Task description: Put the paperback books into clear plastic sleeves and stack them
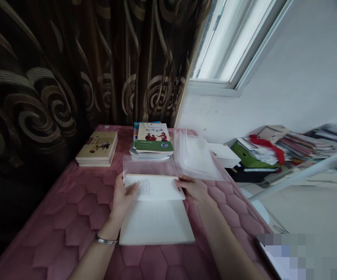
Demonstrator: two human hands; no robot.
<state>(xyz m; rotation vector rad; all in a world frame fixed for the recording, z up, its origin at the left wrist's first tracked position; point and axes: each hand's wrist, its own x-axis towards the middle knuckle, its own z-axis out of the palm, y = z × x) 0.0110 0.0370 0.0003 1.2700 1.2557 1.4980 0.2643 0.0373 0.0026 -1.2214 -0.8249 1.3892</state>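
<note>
A white book [156, 221] lies on the pink quilted surface [69, 217] in front of me, its cover flap [153, 187] folded up at the far end. My left hand [123, 200] presses on the flap's left part, fingers closed round its edge. At the flap's right corner, my right hand [193, 188] pinches the edge. A clear plastic sleeve [149, 165] lies just beyond the book, touching its far end.
A beige book stack [97, 149] sits far left, a green-covered book stack [153, 140] in the middle, a pile of clear plastic sleeves [196, 157] to the right. A dark patterned curtain [69, 58] hangs behind. Cluttered books and papers [273, 149] lie by the wall at right.
</note>
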